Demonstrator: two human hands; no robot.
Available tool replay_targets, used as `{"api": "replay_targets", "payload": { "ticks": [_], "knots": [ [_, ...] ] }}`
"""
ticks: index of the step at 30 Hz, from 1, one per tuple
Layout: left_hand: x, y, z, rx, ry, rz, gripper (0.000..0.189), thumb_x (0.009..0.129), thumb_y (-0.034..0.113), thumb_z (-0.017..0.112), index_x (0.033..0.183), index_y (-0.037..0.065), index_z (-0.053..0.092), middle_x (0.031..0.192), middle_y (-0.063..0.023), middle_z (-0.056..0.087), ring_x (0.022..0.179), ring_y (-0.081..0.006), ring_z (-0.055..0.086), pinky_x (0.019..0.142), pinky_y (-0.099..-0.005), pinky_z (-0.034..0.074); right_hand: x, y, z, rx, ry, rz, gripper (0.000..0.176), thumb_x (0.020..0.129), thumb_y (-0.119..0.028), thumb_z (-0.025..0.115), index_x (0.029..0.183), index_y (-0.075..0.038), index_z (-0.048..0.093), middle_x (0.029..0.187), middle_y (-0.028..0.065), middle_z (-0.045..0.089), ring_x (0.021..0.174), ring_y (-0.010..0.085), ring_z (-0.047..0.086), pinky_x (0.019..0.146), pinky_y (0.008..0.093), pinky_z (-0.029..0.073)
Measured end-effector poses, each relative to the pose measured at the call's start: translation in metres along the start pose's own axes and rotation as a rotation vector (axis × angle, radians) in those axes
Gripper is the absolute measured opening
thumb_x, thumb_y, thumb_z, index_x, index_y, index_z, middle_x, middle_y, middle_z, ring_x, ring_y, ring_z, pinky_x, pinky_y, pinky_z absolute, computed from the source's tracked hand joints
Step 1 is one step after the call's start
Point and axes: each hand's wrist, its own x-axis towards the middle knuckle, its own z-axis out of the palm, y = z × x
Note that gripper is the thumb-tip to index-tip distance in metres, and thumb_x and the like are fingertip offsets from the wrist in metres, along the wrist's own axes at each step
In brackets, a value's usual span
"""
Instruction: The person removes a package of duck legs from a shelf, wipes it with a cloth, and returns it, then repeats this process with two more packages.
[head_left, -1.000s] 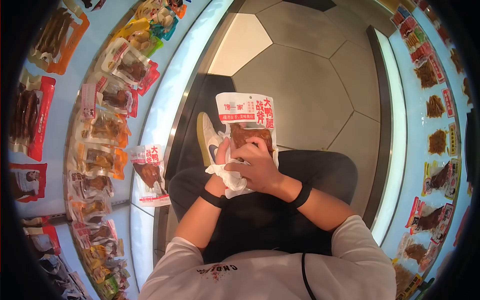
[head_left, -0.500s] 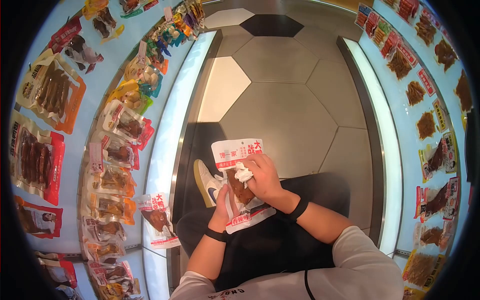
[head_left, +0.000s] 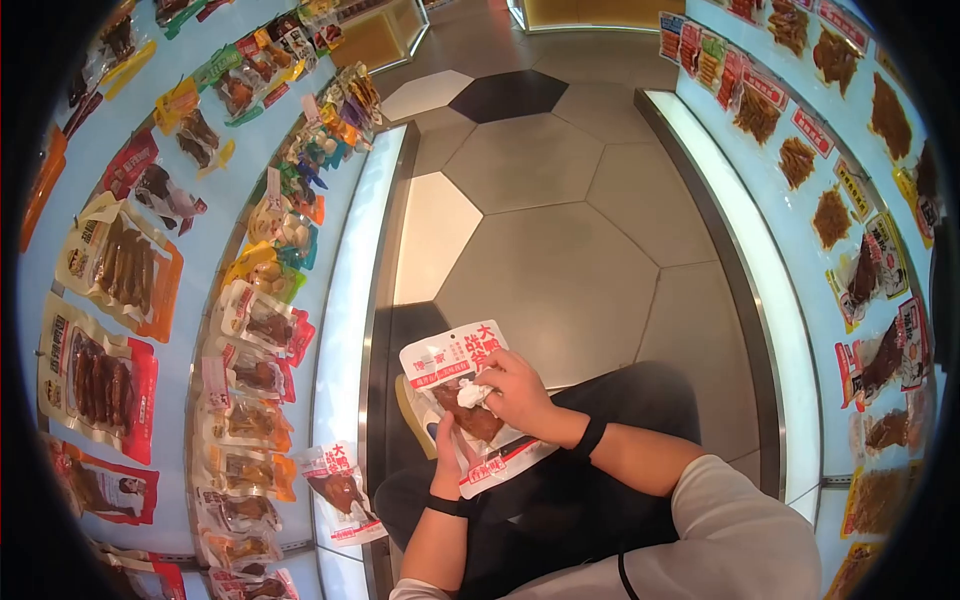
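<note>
**A:** What are the hands doing?

**B:** Seen from above, a person holds a snack pouch (head_left: 455, 362) over their lap. It is white at the top with red lettering, and a clear window below shows a brown piece of meat. The left hand (head_left: 447, 452) is clamped on the pouch's lower left edge, thumb lying up its front. The right hand (head_left: 515, 395) is closed around a crumpled white tissue (head_left: 473, 393) and presses it against the window.

**A:** Which step is that?

**B:** It reads as wiping the front of the pouch. The tissue sits near the middle of the face, just under the lettering.

**A:** What would the next move call for?

**B:** In my judgement, a firm hold from the left hand so the thin pouch does not buckle. The right hand would need only light pressure to draw the tissue across the rest of the face.

**A:** Where is the pouch relative to the hands?

**B:** It lies between them and touches both. It is tilted, with its top pointing away from the person and to their left, and it hangs above dark trousers (head_left: 560, 490).

**A:** And around it?

**B:** There is a floor (head_left: 560, 250) of grey hexagonal tiles. The aisle is narrow, with hanging packets (head_left: 255, 325) on the left wall and more packets (head_left: 880, 270) on the right. A similar loose pouch (head_left: 340, 490) lies on the lit ledge (head_left: 345, 330), apart from both hands.
</note>
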Motion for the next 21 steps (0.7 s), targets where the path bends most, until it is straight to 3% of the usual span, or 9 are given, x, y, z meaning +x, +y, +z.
{"api": "replay_targets", "payload": {
  "ticks": [3,7,9,12,15,19,21],
  "knots": [
    [-0.006,-0.006,0.010,0.015,-0.105,-0.064,0.063,0.092,0.031,0.058,0.146,0.007,0.033,0.140,-0.0111,0.046,0.127,-0.0267,0.048,0.109,-0.0421,0.037,0.003,0.006,-0.005,-0.034,0.018,0.025,0.020,0.068,0.001,0.059,0.086,-0.005,0.067,0.092,0.0100,0.057,0.090,0.0323,0.058,0.078,0.0408,0.049],
    [0.003,-0.010,-0.006,0.256,0.076,-0.031,0.058,0.095,0.036,0.052,0.142,0.004,0.038,0.134,-0.0134,0.051,0.126,-0.0264,0.049,0.105,-0.0424,0.040,-0.005,-0.010,0.003,-0.076,-0.066,-0.131,0.028,0.072,-0.003,0.061,0.099,-0.002,0.066,0.106,0.0151,0.059,0.096,0.0344,0.059,0.082,0.0412,0.049],
    [0.001,-0.005,-0.002,0.150,0.058,-0.001,0.056,0.096,0.038,0.050,0.141,0.005,0.039,0.133,-0.0136,0.053,0.125,-0.0261,0.049,0.104,-0.0425,0.041,-0.009,-0.021,0.002,-0.115,-0.153,-0.180,0.030,0.078,-0.010,0.064,0.106,0.001,0.065,0.116,0.0183,0.059,0.102,0.0352,0.059,0.090,0.0427,0.047],
    [0.001,-0.003,0.004,0.056,0.071,0.036,0.057,0.097,0.042,0.047,0.141,0.007,0.039,0.135,-0.0126,0.051,0.126,-0.0262,0.048,0.106,-0.0429,0.039,-0.008,-0.029,0.003,-0.064,-0.140,-0.247,0.027,0.083,-0.012,0.063,0.106,0.001,0.065,0.117,0.0170,0.060,0.105,0.0340,0.059,0.093,0.0433,0.046],
    [0.001,-0.006,0.003,-0.016,0.078,0.058,0.059,0.098,0.045,0.045,0.143,0.009,0.037,0.140,-0.0112,0.047,0.129,-0.0268,0.046,0.109,-0.0433,0.036,-0.003,-0.008,0.006,-0.092,-0.113,-0.160,0.025,0.085,-0.013,0.061,0.107,0.000,0.064,0.122,0.0147,0.060,0.110,0.0312,0.058,0.095,0.0436,0.045],
    [0.001,-0.005,0.008,-0.031,0.089,0.037,0.064,0.097,0.050,0.044,0.146,0.010,0.033,0.144,-0.0103,0.044,0.132,-0.0274,0.043,0.111,-0.0436,0.033,-0.010,-0.012,0.009,-0.025,-0.184,-0.247,0.021,0.087,-0.009,0.060,0.106,0.001,0.065,0.125,0.0141,0.062,0.110,0.0325,0.061,0.101,0.0431,0.046],
    [0.002,-0.003,0.011,-0.060,0.046,0.049,0.066,0.097,0.052,0.043,0.147,0.011,0.032,0.145,-0.0100,0.043,0.133,-0.0274,0.042,0.111,-0.0438,0.033,-0.009,-0.005,0.009,-0.030,-0.211,-0.150,0.021,0.087,-0.009,0.060,0.105,0.000,0.065,0.126,0.0136,0.061,0.110,0.0319,0.061,0.103,0.0427,0.046]
  ]
}}
